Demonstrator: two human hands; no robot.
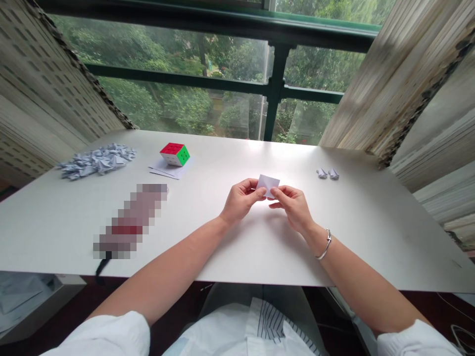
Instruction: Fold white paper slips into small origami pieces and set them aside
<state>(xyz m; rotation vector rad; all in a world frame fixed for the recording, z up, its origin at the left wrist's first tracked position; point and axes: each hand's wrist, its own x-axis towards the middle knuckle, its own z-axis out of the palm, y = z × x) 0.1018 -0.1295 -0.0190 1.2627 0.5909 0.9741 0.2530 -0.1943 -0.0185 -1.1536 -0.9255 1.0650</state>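
Observation:
A small folded square of white paper [268,184] is held up above the middle of the table. My left hand [242,199] pinches its left side, thumb in front and fingers behind. On its right lower edge my right hand [293,203] pinches it the same way, the lower fingers loosely curled. Faint creases show on the paper. Off to the right, two small folded paper pieces [328,173] lie side by side on the white table [363,217].
A large heap of folded paper pieces [98,160] lies at the back left. A puzzle cube [175,154] sits on some paper sheets [163,169]. A pixelated object [131,220] with a black strap [103,264] lies left of my arm. Curtains [363,74] flank the window.

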